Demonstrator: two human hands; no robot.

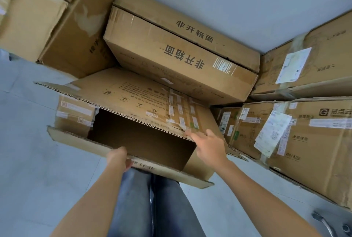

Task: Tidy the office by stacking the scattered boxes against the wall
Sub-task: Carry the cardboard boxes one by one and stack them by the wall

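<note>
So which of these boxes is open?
The open box in front, its near flap gripped by the left hand: flaps spread, dark inside showing; the others are closed.

Gripping open box (144,137) by near flap with left hand (119,157), touching far flap at three o'clock with right hand (209,145).

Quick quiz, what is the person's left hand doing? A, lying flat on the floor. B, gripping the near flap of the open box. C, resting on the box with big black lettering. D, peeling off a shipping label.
B: the left hand curls round the near flap of the open box, while the right hand touches its far flap.
</note>
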